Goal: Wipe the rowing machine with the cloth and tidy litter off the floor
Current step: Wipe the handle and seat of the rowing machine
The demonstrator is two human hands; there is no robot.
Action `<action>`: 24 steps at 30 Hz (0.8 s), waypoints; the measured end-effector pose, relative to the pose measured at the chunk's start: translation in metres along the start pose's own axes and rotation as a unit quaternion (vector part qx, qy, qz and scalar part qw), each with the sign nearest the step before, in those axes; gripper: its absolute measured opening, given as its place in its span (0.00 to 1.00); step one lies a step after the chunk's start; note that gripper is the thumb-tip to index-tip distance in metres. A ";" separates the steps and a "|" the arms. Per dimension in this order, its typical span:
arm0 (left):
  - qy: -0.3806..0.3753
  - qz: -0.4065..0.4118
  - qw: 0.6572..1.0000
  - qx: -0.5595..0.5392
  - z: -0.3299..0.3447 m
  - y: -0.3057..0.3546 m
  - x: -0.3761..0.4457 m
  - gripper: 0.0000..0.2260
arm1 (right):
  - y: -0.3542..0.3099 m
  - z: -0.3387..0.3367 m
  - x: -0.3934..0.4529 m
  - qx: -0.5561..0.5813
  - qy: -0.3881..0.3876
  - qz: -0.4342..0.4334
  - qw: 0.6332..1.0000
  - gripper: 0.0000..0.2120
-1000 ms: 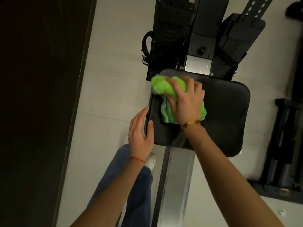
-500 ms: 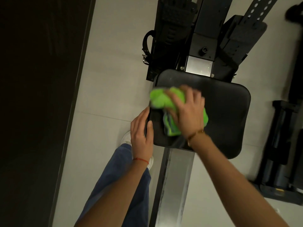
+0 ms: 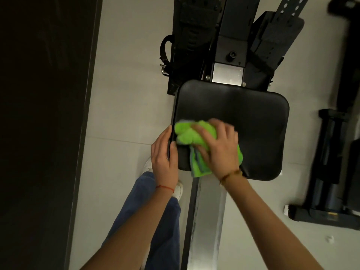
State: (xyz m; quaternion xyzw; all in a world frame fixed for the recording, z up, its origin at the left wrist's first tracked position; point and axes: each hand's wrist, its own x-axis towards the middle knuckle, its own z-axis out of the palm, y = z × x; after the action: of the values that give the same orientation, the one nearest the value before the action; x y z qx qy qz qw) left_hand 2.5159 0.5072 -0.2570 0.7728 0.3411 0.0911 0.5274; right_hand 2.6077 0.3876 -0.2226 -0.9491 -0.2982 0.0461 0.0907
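The rowing machine's black padded seat (image 3: 253, 121) sits on a silver rail (image 3: 206, 221) that runs toward me. My right hand (image 3: 218, 149) presses a bunched bright green cloth (image 3: 188, 134) onto the seat's near left part. My left hand (image 3: 164, 154) grips the seat's left edge, thumb on top and fingers around the side. Beyond the seat are the black footrests (image 3: 194, 36) with straps. A small white scrap (image 3: 329, 238) lies on the floor at lower right.
A dark wall or panel (image 3: 42, 114) fills the left side. Pale floor tiles (image 3: 124, 94) lie between it and the machine. Other black gym equipment (image 3: 331, 172) stands at the right. My blue-jeaned leg (image 3: 155, 221) and white shoe (image 3: 178, 190) are left of the rail.
My right hand has dragged the green cloth from the seat's far left corner toward the near edge. My left hand has kept its hold on the seat's left side.
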 end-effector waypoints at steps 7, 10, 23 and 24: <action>0.004 0.013 1.000 0.014 -0.002 0.003 0.000 0.18 | -0.013 0.003 -0.034 0.039 0.019 0.103 0.994 0.21; 0.002 0.013 1.000 0.019 -0.002 0.004 0.000 0.18 | 0.006 -0.001 -0.090 0.030 -0.015 0.039 0.999 0.24; -0.001 0.005 1.000 0.030 -0.002 0.007 -0.001 0.20 | 0.013 0.000 -0.086 -0.001 0.003 0.080 0.997 0.23; 0.000 0.004 1.000 0.030 -0.001 0.007 -0.001 0.20 | 0.017 -0.002 -0.078 0.000 0.000 0.068 0.998 0.22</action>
State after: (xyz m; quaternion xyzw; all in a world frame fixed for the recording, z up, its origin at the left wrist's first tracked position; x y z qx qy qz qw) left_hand 2.5175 0.5059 -0.2497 0.7894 0.3407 0.0827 0.5039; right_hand 2.5540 0.3288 -0.2213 -0.9672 -0.2328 0.0525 0.0873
